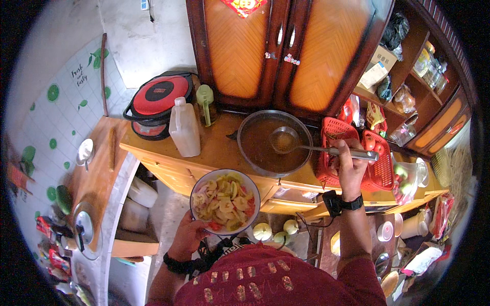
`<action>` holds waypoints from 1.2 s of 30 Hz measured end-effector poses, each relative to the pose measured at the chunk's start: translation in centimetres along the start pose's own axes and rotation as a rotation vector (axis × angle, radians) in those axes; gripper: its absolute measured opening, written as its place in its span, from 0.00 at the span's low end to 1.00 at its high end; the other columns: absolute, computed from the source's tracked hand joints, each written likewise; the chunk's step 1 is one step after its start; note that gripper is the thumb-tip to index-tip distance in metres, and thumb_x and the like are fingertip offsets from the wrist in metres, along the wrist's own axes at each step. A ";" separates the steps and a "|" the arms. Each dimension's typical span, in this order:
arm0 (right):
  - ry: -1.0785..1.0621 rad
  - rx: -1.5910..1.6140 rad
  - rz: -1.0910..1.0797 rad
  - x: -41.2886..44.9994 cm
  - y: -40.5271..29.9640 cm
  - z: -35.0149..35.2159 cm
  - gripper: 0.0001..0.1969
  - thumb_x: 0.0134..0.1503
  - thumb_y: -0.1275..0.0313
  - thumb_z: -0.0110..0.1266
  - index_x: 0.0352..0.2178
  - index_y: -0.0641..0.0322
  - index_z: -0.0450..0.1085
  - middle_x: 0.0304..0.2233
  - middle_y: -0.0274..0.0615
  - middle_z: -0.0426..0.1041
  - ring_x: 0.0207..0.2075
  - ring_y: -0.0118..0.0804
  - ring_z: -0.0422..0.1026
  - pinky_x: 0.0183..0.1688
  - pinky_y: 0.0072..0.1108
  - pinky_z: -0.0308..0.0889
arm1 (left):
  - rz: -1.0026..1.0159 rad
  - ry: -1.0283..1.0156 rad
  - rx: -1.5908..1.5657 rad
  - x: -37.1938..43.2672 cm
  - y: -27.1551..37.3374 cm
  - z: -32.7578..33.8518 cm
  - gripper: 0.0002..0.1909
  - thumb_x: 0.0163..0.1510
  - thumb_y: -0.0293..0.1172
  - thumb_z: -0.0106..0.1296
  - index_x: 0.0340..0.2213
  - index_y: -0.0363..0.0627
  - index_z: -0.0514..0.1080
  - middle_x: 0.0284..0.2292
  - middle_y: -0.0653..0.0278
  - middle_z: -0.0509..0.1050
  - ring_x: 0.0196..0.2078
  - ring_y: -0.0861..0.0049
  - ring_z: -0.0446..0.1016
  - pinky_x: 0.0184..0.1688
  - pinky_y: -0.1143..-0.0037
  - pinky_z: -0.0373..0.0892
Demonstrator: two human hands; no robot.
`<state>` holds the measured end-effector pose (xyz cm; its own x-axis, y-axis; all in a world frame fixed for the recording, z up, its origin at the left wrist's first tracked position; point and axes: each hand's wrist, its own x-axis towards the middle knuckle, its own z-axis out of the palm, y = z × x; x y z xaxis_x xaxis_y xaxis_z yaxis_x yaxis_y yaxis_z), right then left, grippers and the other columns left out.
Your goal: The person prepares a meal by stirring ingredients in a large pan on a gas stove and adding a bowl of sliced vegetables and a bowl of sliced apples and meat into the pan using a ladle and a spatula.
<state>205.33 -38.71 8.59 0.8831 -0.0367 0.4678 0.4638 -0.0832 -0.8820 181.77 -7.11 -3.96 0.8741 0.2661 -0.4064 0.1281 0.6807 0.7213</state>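
Note:
My left hand (188, 235) grips the lower left rim of a white bowl with a dark edge (226, 202), filled with sliced fruit, pale round slices and red pieces among them. The bowl is held in front of my body, below the worktop's edge. Closed around the handle of a metal ladle (325, 149) is my right hand (351, 168), above the red baskets. The ladle's round head lies over or in the brown liquid of a large clear bowl (275, 143); how deep it sits I cannot tell.
Left of the clear bowl stand a plastic jug (185, 128), a green-lidded pitcher (206, 105) and a red-and-black appliance (160, 95). Red plastic baskets (377, 160) are at its right. A wooden cabinet (245, 57) rises behind. Several pale round fruits (262, 231) lie lower down.

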 end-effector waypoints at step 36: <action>0.226 0.020 -0.239 8.4 -10.2 -2.6 0.16 0.61 0.60 0.52 0.28 0.63 0.72 0.20 0.36 0.72 0.15 0.20 0.61 0.16 0.13 0.53 | 0.064 -0.152 0.301 1.6 0.1 1.8 0.28 0.49 0.16 0.45 0.53 0.35 0.57 0.50 0.51 0.69 0.46 0.62 0.75 0.41 0.71 0.78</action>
<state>207.87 -40.74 21.64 0.7121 -0.2389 0.6602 0.6590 -0.0969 -0.7459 183.99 -7.81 -3.52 0.9418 0.1810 -0.2831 0.1839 0.4276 0.8851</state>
